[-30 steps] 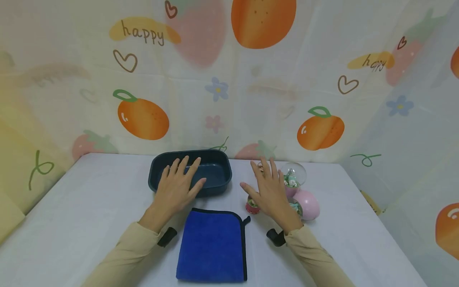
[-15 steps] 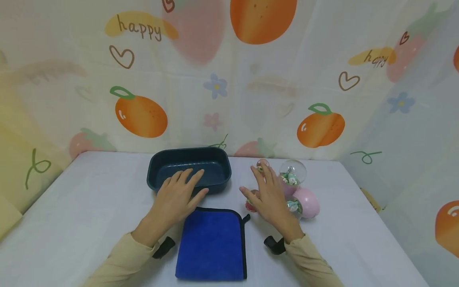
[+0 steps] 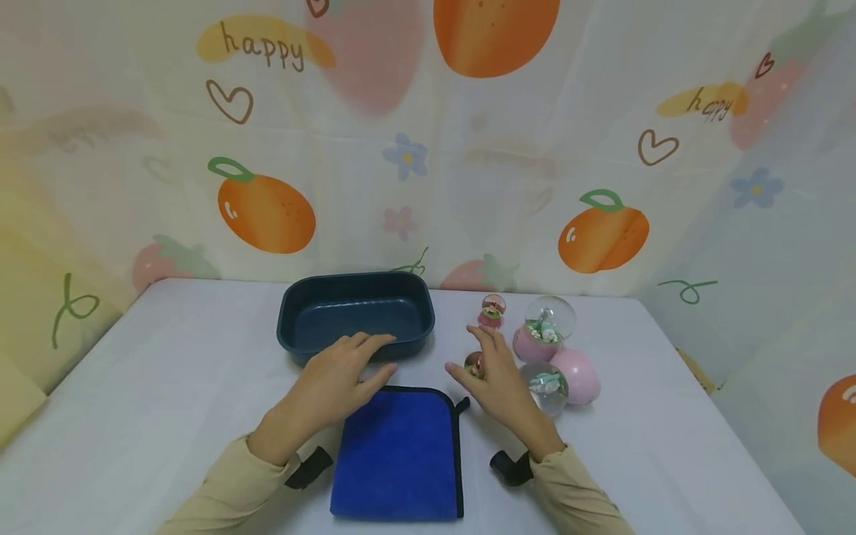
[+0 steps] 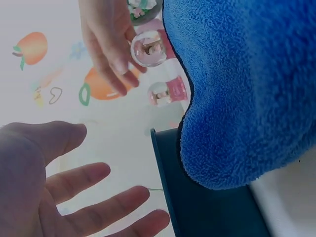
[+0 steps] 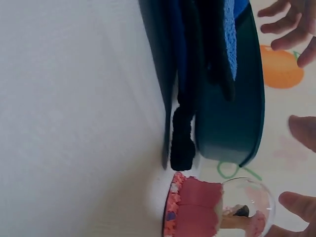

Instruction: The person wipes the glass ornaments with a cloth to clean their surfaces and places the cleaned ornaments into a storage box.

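Note:
My left hand (image 3: 334, 380) hovers with loosely extended fingers over the folded blue towel's (image 3: 404, 461) far left corner, overlapping the near rim of the dark teal basin (image 3: 294, 316) in the head view. My right hand (image 3: 498, 383) is held above the group of snow globes, fingers spread and nothing between them. It partly covers a small globe (image 3: 474, 364) with a red base. Another small globe (image 3: 491, 312) stands farther back. Two larger pink-based globes are to the right: one upright globe (image 3: 545, 327), and one lying globe (image 3: 575, 377) with its clear ball toward the hand.
A white cloth covers the table (image 3: 167, 401). Behind it hangs a curtain (image 3: 435, 186) printed with oranges, strawberries and hearts. Black camera mounts (image 3: 310, 468) sit at both wrists. The towel has a black hem and a small loop (image 3: 463, 405) at its right corner.
Both hands have drawn back toward the person and lowered a little, fingers bending slightly. The basin's interior and the far small globe show more fully. The objects stay in place.

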The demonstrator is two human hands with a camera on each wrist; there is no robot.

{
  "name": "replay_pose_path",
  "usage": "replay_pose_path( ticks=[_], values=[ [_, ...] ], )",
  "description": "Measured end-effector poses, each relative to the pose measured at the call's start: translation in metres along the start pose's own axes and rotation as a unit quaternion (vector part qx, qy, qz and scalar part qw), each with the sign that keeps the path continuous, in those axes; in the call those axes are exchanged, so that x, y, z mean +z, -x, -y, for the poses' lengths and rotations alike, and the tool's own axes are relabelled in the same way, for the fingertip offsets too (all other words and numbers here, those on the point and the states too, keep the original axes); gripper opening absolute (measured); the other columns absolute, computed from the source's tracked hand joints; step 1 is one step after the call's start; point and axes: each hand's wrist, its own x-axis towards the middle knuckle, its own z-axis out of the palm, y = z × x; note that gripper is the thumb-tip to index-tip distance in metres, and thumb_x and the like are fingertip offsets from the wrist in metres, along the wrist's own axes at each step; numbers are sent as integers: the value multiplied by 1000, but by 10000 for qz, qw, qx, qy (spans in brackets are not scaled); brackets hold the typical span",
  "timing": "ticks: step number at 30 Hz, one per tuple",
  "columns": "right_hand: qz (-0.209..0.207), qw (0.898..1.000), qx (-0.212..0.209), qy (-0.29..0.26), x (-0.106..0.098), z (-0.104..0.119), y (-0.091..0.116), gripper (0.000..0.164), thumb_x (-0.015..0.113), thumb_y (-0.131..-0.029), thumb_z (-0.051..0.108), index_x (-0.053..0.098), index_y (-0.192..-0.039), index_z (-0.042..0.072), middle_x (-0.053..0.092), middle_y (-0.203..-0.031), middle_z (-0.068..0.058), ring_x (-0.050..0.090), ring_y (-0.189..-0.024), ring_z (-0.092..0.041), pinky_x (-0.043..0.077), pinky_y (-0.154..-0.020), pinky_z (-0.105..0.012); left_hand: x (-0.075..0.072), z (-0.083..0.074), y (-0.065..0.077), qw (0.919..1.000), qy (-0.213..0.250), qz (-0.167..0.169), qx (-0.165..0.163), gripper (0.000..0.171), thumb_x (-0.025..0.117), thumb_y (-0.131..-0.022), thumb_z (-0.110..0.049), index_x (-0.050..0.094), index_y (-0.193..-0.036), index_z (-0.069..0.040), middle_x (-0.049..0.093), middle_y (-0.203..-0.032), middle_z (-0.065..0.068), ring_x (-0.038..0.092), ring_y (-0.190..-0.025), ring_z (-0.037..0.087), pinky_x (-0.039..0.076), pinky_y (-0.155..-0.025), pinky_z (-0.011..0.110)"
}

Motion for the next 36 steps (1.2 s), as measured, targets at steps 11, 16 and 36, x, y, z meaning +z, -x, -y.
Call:
replay_pose_path(
  ticks=[11, 16, 36],
  values=[
    [150, 9987, 225, -433, 3, -5, -1, 73, 76, -86, 21, 39, -145, 0, 60, -120, -18, 58, -106, -28, 46, -100, -47, 1, 5, -3, 9897, 866, 1117, -216, 43, 62, -97, -35, 59, -135, -15, 67, -127, 9, 63, -117, 27, 51, -98, 50],
    [232, 9970, 327, -662, 4, -8, -3, 68, 77, -84, 12, 43, -141, -2, 61, -125, -22, 58, -118, -33, 43, -107, -51, 6, 10, -4, 9827, 974, 1547, -308, 44, 62, -97, -36, 59, -135, -14, 68, -118, 9, 65, -108, 25, 53, -91, 47],
    [88, 9986, 248, -466, 12, -15, -1, 56, 72, -80, -2, 45, -128, -11, 61, -115, -27, 60, -111, -40, 48, -99, -54, 21, 20, -2, 9656, 979, 2342, -559, 42, 73, -89, -33, 64, -123, -9, 68, -120, 9, 63, -109, 23, 49, -97, 49]
  ],
)
